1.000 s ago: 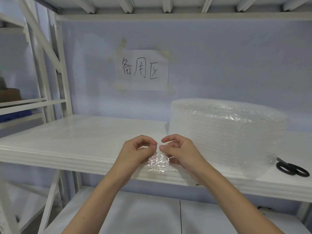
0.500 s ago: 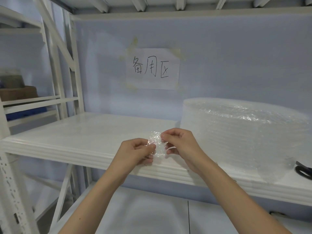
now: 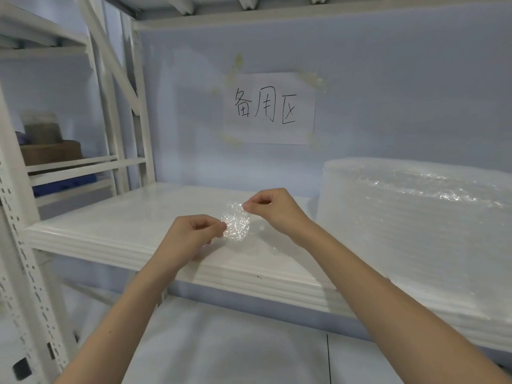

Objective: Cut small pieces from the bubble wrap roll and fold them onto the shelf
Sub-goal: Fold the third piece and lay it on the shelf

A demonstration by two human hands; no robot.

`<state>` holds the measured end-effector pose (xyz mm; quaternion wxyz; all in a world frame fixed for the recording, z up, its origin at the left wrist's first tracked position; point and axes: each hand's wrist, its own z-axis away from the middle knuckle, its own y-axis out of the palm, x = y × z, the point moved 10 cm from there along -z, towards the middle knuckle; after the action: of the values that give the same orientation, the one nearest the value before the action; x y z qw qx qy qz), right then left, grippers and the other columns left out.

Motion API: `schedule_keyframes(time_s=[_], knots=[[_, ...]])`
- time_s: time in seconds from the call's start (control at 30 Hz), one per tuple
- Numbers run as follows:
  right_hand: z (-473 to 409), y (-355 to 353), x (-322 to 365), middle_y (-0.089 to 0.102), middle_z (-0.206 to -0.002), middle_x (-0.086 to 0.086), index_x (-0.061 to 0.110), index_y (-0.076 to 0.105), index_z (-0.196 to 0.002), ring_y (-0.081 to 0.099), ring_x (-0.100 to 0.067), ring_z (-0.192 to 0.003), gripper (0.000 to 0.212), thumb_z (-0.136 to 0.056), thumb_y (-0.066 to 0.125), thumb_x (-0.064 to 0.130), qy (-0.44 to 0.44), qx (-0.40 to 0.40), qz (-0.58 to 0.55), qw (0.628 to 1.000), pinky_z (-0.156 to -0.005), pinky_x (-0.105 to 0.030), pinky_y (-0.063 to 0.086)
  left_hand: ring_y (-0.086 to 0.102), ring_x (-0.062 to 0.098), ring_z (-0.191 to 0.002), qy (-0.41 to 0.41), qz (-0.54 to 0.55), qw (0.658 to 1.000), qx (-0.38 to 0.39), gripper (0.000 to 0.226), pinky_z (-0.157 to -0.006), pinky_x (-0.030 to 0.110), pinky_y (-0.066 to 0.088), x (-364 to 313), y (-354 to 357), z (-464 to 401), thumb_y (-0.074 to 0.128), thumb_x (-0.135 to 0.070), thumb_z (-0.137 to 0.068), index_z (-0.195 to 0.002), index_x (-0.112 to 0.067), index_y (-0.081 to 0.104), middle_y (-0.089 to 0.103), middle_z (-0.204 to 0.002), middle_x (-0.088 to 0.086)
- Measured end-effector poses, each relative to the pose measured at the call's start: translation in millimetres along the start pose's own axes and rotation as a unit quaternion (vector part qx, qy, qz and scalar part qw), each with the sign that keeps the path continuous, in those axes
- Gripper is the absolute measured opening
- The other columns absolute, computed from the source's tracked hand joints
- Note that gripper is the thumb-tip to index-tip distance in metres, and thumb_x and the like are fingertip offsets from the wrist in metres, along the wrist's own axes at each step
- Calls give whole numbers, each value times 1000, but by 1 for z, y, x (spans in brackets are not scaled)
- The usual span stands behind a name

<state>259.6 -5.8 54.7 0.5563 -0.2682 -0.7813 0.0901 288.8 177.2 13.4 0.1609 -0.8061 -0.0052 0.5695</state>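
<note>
Nearest to you, your two bare forearms reach up from the bottom edge toward the front lip of the white metal shelf (image 3: 110, 231). Your left hand (image 3: 191, 234) sits just above that lip with its fingers curled, thumb and forefinger pinching the lower left corner of a small, clear, square piece of bubble wrap (image 3: 237, 223). Your right hand (image 3: 273, 210) is a little higher and farther in, fingers also curled, pinching the piece's upper right corner. The piece hangs stretched between the two hands, tilted, over the shelf board; whether its lower edge touches the board cannot be told.

Just beyond your right wrist, on the right part of the same shelf, stands the large, pale, translucent roll of bubble wrap (image 3: 415, 225), upright on its end and running out of view at the right edge. It is near the piece but apart from it.

Behind the shelf, a white sheet of paper with three black handwritten characters (image 3: 268, 109) is taped to the pale blue wall (image 3: 401, 92), above and between the hands and the roll.

Far left, past the white perforated upright posts (image 3: 16, 245), a neighbouring rack holds a brown cardboard box (image 3: 52, 152) with a blurred jar-like container on top and something dark blue (image 3: 66, 184) on the level below.
</note>
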Motion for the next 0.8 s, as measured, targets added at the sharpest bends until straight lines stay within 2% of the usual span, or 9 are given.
schedule_keyframes(time_s=[0.1,0.17,0.23,0.3,0.43,0.6,0.73,0.8], knots=[[-12,15,-4,72,-92,-3,8,74,-88,63,-18,-86,23,-85,67,29,5,20,55,998,-73,-28,46,58,16,-68,-9,-41,999,-16,18,-66,29,45,6,-6,-6,70,-25,-82,-77,-10,78,75,-78,4],[-18,24,-10,73,-96,-2,9,74,-87,64,-20,-92,24,-85,67,32,11,32,95,995,-78,-30,48,59,16,-65,-9,-84,996,-29,20,-63,27,45,10,-10,-8,68,-27,-82,-73,-10,77,76,-80,9],[-22,32,-17,73,-93,0,14,74,-81,64,-22,-94,24,-83,66,36,16,39,146,988,-85,-38,51,60,17,-62,-6,-127,991,-39,21,-61,26,47,14,-13,-8,67,-26,-81,-70,-11,75,76,-78,10],[-22,37,-21,73,-91,4,18,73,-76,59,-25,-100,25,-82,64,40,15,44,201,979,-91,-43,46,60,17,-60,-5,-161,986,-42,23,-59,25,46,16,-13,-7,66,-28,-82,-69,-11,75,75,-74,9],[-20,41,-16,73,-91,6,23,66,-63,44,-26,-106,31,-84,60,44,-16,37,286,957,-92,-42,31,57,14,-57,-9,-185,982,-43,24,-54,23,43,15,-15,-7,65,-28,-83,-69,-11,75,73,-70,7],[-15,38,-6,65,-85,7,21,73,-78,45,-27,-105,29,-87,56,44,-45,19,291,955,-89,-41,30,52,15,-53,-3,-182,980,-77,25,-53,25,40,12,-21,-4,65,-24,-84,-66,-7,73,62,-56,0],[-5,30,-3,68,-93,6,25,74,-91,48,-24,-105,32,-86,52,48,-63,14,298,952,-89,-39,30,54,18,-61,11,-128,988,-90,26,-58,28,41,11,-27,-3,64,-23,-85,-72,-3,72,69,-72,13],[4,31,-5,69,-96,6,27,74,-96,47,-22,-103,36,-84,51,53,-69,36,319,945,-88,-37,28,52,20,-69,12,-93,991,-95,29,-61,30,39,11,-31,-4,64,-23,-85,-79,4,71,65,-74,18]])
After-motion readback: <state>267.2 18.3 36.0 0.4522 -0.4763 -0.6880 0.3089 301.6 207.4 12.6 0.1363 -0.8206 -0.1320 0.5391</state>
